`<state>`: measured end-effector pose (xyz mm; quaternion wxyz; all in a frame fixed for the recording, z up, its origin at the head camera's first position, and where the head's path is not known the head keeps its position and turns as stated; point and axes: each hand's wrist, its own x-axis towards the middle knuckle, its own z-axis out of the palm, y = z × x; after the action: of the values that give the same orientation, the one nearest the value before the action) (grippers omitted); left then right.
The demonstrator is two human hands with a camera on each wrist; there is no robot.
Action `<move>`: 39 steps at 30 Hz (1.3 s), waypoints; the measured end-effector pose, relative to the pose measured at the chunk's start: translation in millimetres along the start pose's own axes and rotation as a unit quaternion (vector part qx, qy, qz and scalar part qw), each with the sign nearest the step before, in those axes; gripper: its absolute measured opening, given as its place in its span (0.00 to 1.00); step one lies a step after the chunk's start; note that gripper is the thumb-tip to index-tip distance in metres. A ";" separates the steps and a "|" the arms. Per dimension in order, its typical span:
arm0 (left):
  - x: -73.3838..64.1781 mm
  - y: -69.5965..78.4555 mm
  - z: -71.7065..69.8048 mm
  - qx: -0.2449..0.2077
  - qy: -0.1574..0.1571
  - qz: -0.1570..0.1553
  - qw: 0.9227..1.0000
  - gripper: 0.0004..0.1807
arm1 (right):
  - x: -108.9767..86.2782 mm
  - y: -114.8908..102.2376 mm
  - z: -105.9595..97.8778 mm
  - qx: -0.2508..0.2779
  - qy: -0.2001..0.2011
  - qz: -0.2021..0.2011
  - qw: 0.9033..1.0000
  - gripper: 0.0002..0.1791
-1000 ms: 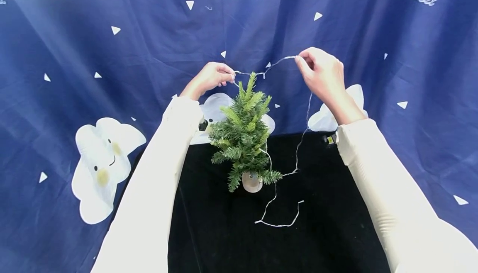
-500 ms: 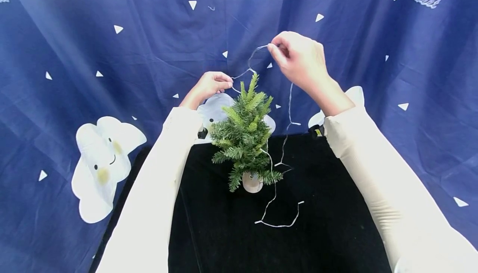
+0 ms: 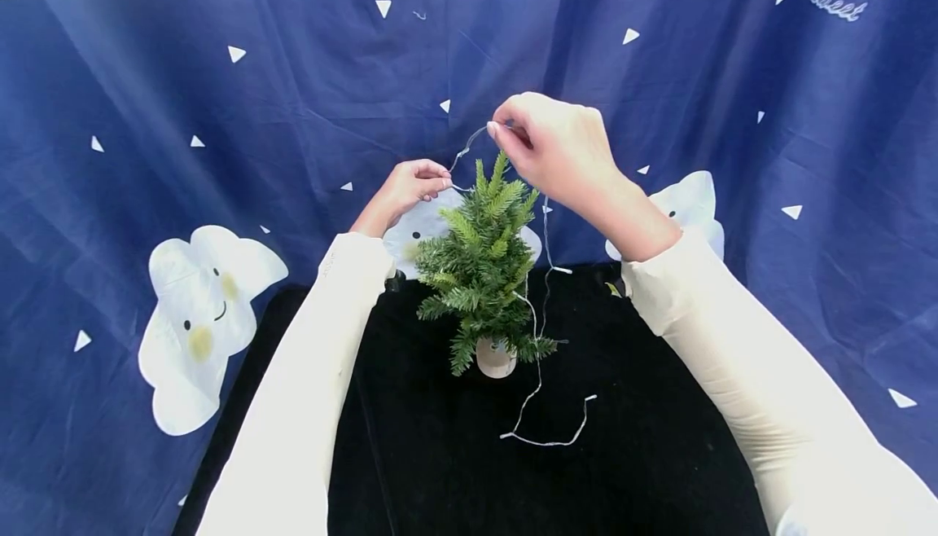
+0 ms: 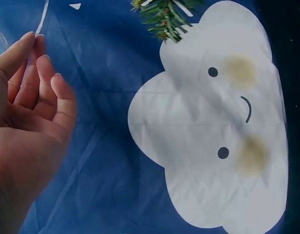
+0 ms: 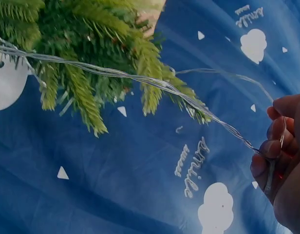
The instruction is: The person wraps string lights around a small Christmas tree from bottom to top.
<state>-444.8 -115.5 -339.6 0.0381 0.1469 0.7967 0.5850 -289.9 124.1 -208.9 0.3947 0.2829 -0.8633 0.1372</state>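
A small artificial Christmas tree (image 3: 476,267) stands upright on a pale round base (image 3: 495,359). At the upper left of it my left hand (image 3: 405,191) pinches a thin clear string of lights (image 3: 470,143) between thumb and fingertips. Beside the treetop, higher up, my right hand (image 3: 560,145) grips the same string. In the right wrist view the twisted wire (image 5: 159,83) runs past the branches into the curled fingers (image 5: 271,148). From the right hand a length hangs down along the tree's right side. The loose end (image 3: 545,443) lies on the table in front.
The tree stands on a black-covered table (image 3: 623,454). Close behind hangs a blue curtain (image 3: 293,112) with white triangles and smiling clouds (image 3: 212,328). Part of the string crosses the lower right branches.
My right hand has moved left, rising and then dropping, to beside the treetop with the string. My left hand has sunk slightly. The hanging length has swung left toward the tree.
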 end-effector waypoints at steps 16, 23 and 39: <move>-20.2 -28.2 -8.3 -0.068 0.014 0.032 0.997 0.11 | -29.0 -0.8 21.3 0.074 0.058 -0.022 0.995 0.10; -31.6 -36.3 -13.0 -0.102 0.023 0.022 0.994 0.16 | -43.9 -8.7 29.5 0.092 0.061 -0.042 0.993 0.08; -51.2 -54.2 -10.6 -0.090 0.016 0.018 0.996 0.13 | -79.7 -37.7 56.3 0.110 0.010 -0.070 0.991 0.05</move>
<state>-408.8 -154.3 -393.1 0.0273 0.1479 0.7385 0.6572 -259.4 98.2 -305.6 0.3786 0.3831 -0.8168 0.2066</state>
